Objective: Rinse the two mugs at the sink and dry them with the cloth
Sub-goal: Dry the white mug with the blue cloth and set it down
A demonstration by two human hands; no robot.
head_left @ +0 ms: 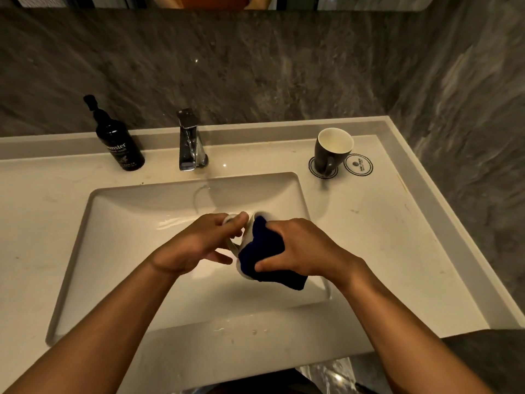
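Over the white rectangular basin point(119, 223), in front of the chrome tap point(190, 140), a pale glazed ceramic mug point(246, 233) lies tilted on its side between two hands. It is stiff and breakable, likely slick while wet, and not heavy — the handle loop is the sure place to take it, with the body cradled through something soft. The left hand point(199, 243) does that: its fingers point(237, 220) curl round the handle and rim end, thumb side uppermost, forearm coming up from the near left. The right hand point(301, 248) presses a dark blue soft cloth point(267, 251) against the mug's wall, fingers bent over the fabric and thumb clamped beneath, wrist level. The cloth is limp and folds to the curve, so it should wipe well — though it could slide on the glaze if gripped loosely. A second mug, dark outside and white inside point(332, 152), stands upright to the right of the tap on the pale desk point(383, 223), on a round printed coaster point(314, 166).
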